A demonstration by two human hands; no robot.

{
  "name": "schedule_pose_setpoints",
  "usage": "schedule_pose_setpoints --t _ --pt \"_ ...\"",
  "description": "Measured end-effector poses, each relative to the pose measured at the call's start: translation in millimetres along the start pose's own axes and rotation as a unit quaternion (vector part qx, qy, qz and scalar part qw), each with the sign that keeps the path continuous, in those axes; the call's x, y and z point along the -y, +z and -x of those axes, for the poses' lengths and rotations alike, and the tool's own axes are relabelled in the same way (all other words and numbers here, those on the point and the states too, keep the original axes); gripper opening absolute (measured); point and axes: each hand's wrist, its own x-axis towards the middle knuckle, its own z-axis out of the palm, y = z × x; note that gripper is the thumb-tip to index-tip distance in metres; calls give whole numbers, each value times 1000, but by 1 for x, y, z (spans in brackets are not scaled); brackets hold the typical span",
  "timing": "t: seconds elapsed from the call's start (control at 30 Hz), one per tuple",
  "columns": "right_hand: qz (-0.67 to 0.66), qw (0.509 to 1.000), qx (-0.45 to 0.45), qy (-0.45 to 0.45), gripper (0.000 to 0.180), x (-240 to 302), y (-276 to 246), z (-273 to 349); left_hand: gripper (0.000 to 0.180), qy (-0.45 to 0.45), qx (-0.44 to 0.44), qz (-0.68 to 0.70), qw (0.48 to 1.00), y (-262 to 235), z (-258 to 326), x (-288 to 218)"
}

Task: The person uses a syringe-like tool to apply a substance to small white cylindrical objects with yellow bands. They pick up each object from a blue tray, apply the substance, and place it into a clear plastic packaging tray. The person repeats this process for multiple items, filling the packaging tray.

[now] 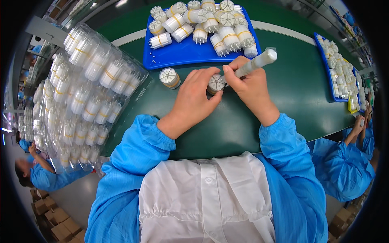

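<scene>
My left hand (194,97) grips a short round cylinder (216,82) on the green table, thumb and fingers around its side. The cylinder's top is split into wedge-shaped segments. My right hand (253,91) is closed on a thick pen-shaped tool with a pale wrapped handle (261,60). That tool leans up to the right, and its lower end is at the cylinder's right edge; my fingers hide the tip. Just left of my left hand a similar cylinder (169,78) stands upright with a yellow band round it.
Beyond my hands lies a blue tray (174,60) heaped with white, yellow-banded cylinders (229,38). Stacked clear plastic trays (87,91) of such cylinders rise on the left. Another filled blue tray (329,83) is at the right, near a co-worker in blue (344,166).
</scene>
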Motion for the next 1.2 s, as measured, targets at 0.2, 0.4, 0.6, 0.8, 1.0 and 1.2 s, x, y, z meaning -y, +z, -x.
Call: schedule_pose_setpoints --t 0.2,0.4,0.6,0.8,1.0,1.2 --pt "-13 1000 -9 -24 16 -3 2 0 48 -19 7 -26 999 -2 -1 -2" --pt "-26 999 -15 -16 15 -2 -3 -1 59 -9 -17 56 998 2 4 1" --pt "4 1000 8 -25 15 -4 0 -1 65 -12 8 27 1000 0 2 2" --pt "-24 999 -13 -21 16 -7 -1 1 63 -30 2 -2 1000 3 2 3" --pt "-7 1000 7 -24 17 -2 -3 -1 66 -4 -2 67 998 5 5 6" --pt "-6 999 4 -32 16 -7 1 0 66 -1 7 -11 1000 1 0 1"
